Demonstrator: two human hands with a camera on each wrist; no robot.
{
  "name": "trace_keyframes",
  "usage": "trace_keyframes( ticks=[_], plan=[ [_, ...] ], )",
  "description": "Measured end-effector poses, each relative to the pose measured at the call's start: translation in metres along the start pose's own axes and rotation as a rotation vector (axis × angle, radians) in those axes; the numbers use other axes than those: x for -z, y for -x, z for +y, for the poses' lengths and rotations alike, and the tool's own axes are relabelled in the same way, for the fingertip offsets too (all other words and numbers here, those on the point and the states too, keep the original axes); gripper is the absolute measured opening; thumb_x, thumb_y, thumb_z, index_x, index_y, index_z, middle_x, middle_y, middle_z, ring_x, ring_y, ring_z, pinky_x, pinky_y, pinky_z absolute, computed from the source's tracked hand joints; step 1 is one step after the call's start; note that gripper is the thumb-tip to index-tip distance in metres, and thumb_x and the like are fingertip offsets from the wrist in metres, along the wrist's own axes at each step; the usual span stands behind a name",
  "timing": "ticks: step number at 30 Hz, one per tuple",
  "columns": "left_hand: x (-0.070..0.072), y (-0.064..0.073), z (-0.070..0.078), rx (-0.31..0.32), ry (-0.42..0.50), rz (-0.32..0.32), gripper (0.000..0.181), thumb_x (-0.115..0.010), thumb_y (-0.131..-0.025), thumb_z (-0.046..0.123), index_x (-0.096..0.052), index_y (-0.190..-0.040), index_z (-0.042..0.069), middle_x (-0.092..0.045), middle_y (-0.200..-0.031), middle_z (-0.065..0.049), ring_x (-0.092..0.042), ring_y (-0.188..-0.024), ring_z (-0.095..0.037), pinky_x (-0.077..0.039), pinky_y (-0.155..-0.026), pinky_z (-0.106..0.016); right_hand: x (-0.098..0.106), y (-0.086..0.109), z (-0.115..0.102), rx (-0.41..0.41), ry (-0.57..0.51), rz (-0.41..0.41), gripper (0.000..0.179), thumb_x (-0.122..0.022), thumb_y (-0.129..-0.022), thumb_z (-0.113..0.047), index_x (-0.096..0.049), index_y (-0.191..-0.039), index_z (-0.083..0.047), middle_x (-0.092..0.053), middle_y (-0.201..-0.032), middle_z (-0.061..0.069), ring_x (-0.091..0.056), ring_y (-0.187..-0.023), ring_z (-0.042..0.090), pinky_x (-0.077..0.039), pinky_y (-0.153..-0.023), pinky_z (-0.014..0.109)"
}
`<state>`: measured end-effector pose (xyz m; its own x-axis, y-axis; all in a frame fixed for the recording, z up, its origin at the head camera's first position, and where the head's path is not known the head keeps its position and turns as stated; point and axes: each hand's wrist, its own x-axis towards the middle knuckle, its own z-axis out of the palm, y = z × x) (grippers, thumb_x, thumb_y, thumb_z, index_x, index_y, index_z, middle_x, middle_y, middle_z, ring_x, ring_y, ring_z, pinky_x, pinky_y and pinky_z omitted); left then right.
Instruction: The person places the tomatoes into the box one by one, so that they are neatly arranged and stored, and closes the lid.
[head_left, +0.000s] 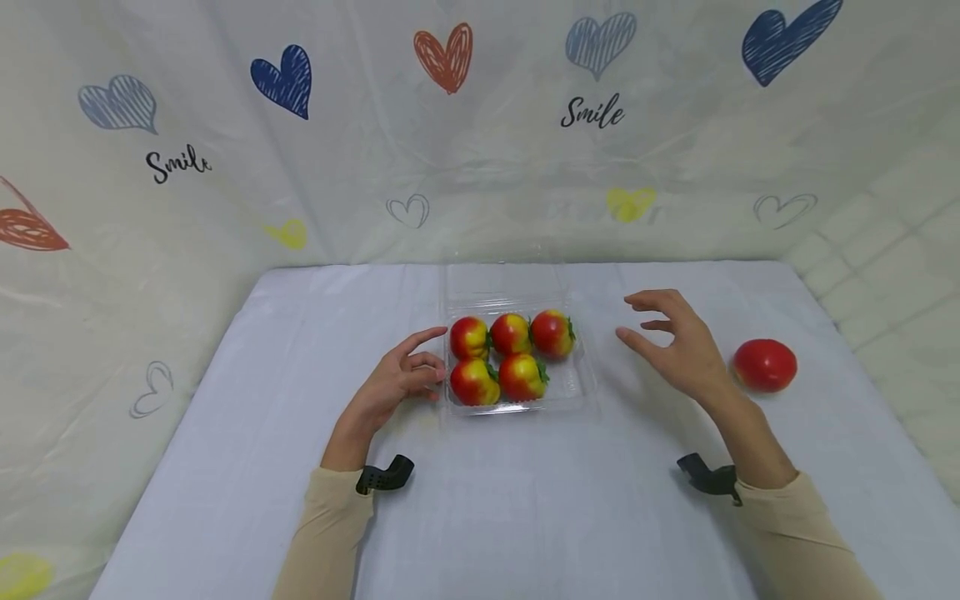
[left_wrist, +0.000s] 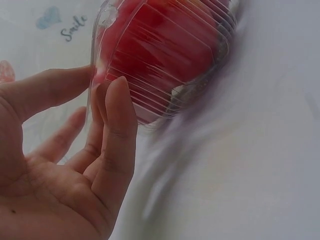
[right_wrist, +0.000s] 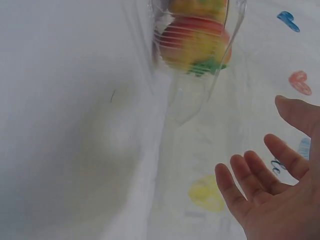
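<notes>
Clear plastic box [head_left: 572,385], lid [head_left: 502,283] up: stands on white-covered desk [head_left: 480,508]. Red-and-yellow fruits [head_left: 511,334], five: lie inside the box, three in the back row, two in front. Left hand [head_left: 399,375]: fingertips are at the box's left wall; whether the grip is clamped on it cannot be told. Right hand [head_left: 682,346]: hovers right of the box, grip apart. Red fruit [head_left: 765,365]: lies farther right of the box.

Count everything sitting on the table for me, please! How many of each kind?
Red-and-yellow fruits: 5
All-red fruit: 1
Clear plastic box: 1
Total: 7
</notes>
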<state>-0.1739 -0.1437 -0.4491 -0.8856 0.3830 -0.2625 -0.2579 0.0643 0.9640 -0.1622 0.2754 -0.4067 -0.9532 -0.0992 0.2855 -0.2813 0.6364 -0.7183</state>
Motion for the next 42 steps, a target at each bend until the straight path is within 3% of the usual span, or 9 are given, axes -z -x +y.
trace_keyframes(
  ticks=[5,14,32,42],
  plan=[
    [0.0,-0.001,-0.001,-0.001,0.0,0.002,0.065,-0.07,-0.098,0.013,-0.045,-0.156,0.027,-0.068,-0.098,-0.001,-0.065,-0.089,-0.017,-0.064,-0.076,-0.031,0.006,0.003,0.003,-0.023,0.037,0.001,0.05,-0.077,-0.095,-0.023,-0.059,-0.141,-0.012,-0.057,-0.14,0.012,-0.055,-0.122,0.015,-0.039,-0.088,-0.004],
    [0.001,-0.001,-0.002,0.001,0.006,0.01,0.063,-0.07,-0.098,0.014,-0.047,-0.154,0.03,-0.068,-0.098,-0.001,-0.064,-0.089,-0.017,-0.064,-0.076,-0.031,0.017,0.006,0.008,-0.045,0.034,0.013,0.052,-0.077,-0.095,-0.022,-0.058,-0.142,-0.012,-0.055,-0.141,0.014,-0.043,-0.115,-0.015,-0.038,-0.087,-0.005],
    [0.001,-0.002,-0.003,-0.008,0.009,0.005,0.064,-0.068,-0.099,0.011,-0.044,-0.157,0.026,-0.068,-0.097,-0.001,-0.064,-0.089,-0.016,-0.063,-0.075,-0.029,0.035,0.015,0.026,-0.088,0.043,0.041,0.051,-0.077,-0.095,-0.023,-0.058,-0.14,-0.009,-0.053,-0.139,0.011,-0.045,-0.113,-0.016,-0.037,-0.087,-0.008],
    [0.001,-0.002,-0.004,0.0,0.006,0.006,0.063,-0.069,-0.099,0.012,-0.046,-0.155,0.029,-0.068,-0.098,-0.001,-0.064,-0.089,-0.017,-0.063,-0.074,-0.029,0.043,0.022,0.036,-0.133,0.047,0.05,0.054,-0.078,-0.094,-0.022,-0.058,-0.142,-0.007,-0.052,-0.137,0.009,-0.045,-0.113,-0.017,-0.037,-0.087,-0.008]
  ],
)
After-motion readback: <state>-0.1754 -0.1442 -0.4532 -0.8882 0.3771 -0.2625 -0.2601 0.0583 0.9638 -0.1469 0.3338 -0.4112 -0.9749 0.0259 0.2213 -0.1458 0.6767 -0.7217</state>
